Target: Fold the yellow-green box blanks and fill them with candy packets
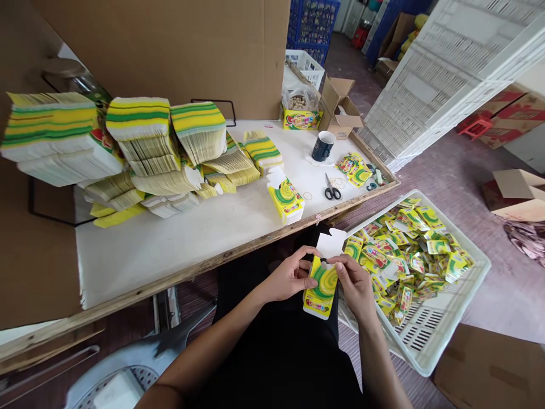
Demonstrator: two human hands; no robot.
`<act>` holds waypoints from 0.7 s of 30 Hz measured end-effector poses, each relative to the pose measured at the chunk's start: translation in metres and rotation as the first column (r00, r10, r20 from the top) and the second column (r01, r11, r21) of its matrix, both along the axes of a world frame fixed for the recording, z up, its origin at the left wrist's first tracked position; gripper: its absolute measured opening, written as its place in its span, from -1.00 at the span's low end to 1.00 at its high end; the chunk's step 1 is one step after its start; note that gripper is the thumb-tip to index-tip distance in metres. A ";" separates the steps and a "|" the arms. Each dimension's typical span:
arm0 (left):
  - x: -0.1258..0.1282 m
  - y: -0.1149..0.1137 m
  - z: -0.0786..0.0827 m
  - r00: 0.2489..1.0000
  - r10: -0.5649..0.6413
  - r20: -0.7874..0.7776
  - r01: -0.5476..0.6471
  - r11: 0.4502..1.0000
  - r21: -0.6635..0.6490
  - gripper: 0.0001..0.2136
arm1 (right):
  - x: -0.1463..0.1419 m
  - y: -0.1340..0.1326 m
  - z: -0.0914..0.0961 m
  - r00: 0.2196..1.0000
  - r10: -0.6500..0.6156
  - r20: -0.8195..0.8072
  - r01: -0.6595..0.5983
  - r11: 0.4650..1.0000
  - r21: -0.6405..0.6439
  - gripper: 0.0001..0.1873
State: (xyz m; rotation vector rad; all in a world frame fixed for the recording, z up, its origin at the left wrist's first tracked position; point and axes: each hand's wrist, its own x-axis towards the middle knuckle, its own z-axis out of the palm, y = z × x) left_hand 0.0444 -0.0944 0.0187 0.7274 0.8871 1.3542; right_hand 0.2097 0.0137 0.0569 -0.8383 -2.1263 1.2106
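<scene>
Both my hands hold a small yellow-and-green carton (320, 289) over my lap, its white top flap standing open. My left hand (289, 276) grips the carton's left side, fingers curled round it. My right hand (355, 284) pinches the carton's upper right edge near the flap. A white plastic crate (430, 335) full of small yellow-green sachets (404, 250) stands just right of my hands. Another folded carton (286, 199) stands on the white table (170, 244) ahead.
Stacks of flat yellow-green carton blanks (140, 147) fill the table's left half. Scissors (332, 188), a dark mug (323, 145), rubber bands and loose sachets (353, 168) lie at the right. Cardboard sheets stand behind; white crates (447, 74) and cardboard boxes sit on the floor.
</scene>
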 end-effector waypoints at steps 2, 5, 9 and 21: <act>0.002 -0.001 0.000 1.000 0.026 0.014 -0.026 1.000 0.001 -0.34 | -0.001 0.002 -0.002 0.999 0.018 -0.033 -0.017 0.999 0.051 -0.73; 0.006 -0.001 0.001 0.996 0.044 0.077 -0.045 0.999 0.008 -0.09 | -0.003 0.002 -0.009 0.996 -0.030 -0.086 0.029 1.000 -0.011 -0.78; 0.008 0.000 0.000 0.999 0.032 0.032 -0.032 0.999 0.004 -0.13 | -0.005 0.003 -0.015 0.989 -0.092 -0.114 0.091 0.996 -0.014 -0.71; 0.009 0.002 -0.004 0.941 0.204 -0.271 -0.188 0.979 0.082 -0.47 | -0.006 0.003 0.007 0.995 0.046 0.086 -0.028 0.981 -0.192 -0.53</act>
